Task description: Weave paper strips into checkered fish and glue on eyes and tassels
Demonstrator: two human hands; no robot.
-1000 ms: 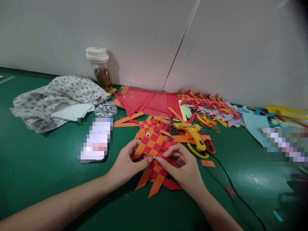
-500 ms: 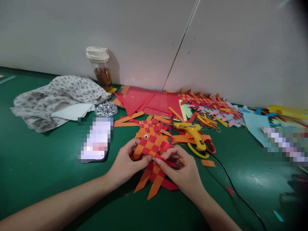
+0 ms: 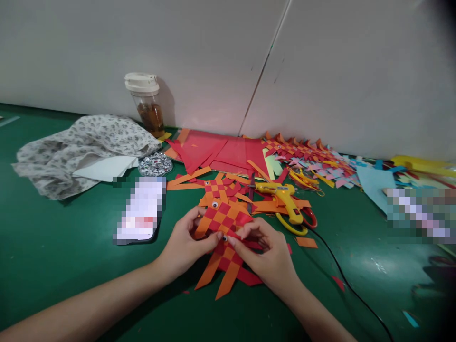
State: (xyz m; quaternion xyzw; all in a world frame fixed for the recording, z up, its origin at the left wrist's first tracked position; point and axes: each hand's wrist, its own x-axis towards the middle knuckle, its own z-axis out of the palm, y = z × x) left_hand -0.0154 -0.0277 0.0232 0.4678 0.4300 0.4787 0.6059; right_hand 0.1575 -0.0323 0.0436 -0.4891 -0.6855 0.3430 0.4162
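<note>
Green worktable: my left hand [image 3: 185, 244] and right hand [image 3: 265, 256] pinch the woven paper fish [image 3: 223, 223] at its googly eye [image 3: 224, 238]; light, floppy, creasable, best held by edges.

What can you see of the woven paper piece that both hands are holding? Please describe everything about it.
The woven paper piece is made of red and orange paper strips crossed into a checkerboard. Loose strip ends stick out toward the person, orange and red. One googly eye sits on its far part, and another small eye shows between the fingertips. It lies low over the green table, tilted a little. The left hand pinches its left edge, and the right hand grips a red strip on its right side. A similar woven piece lies just behind it.
</note>
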